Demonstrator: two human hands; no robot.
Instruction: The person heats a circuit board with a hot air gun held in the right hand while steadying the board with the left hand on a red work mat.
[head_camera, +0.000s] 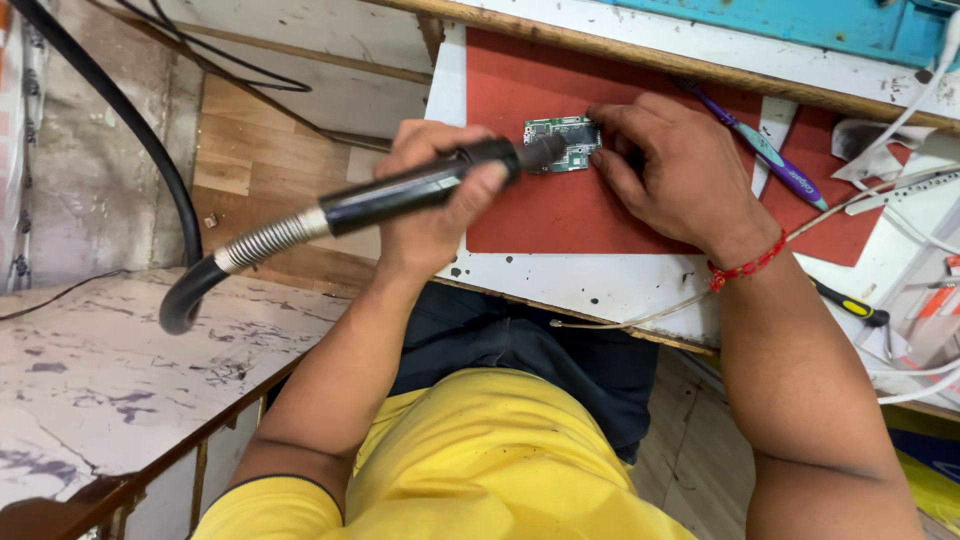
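Two hands: both mine, bare, meeting at a small circuit board near the top centre of the frame.
Left hand: my left hand (432, 195) is wrapped tight around a black hot-air wand (420, 187), fingers curled over the barrel and thumb along its side.
Wand: it runs from the lower left up toward the centre, its dark nozzle tip just at the left edge of the board; I cannot tell if it touches.
Hose: a ribbed metal spring collar (272, 238) joins the wand's rear to a thick black hose (120, 110) that loops at the left and climbs to the upper left corner.
Right hand: my right hand (672, 170) lies palm down on the mat, loosely spread, holding nothing; the fingertips press at the right edge of the board, steadying it.
Circuit board: the small green circuit board (563, 142) lies flat on the red mat, between nozzle and fingers.
Mat: a red mat (560, 215) covers the speckled white bench top (600, 285).
Wrist: a red thread band (745, 268) circles my right wrist.
Nearby, upper right: a purple-handled toothbrush (770, 155) lies slantwise on the mat, just beyond my right hand.
Right edge: a yellow-and-black screwdriver handle (850, 305) and several white cables (900, 190).
Bottom: my yellow shirt (480, 460) fills the lower centre.
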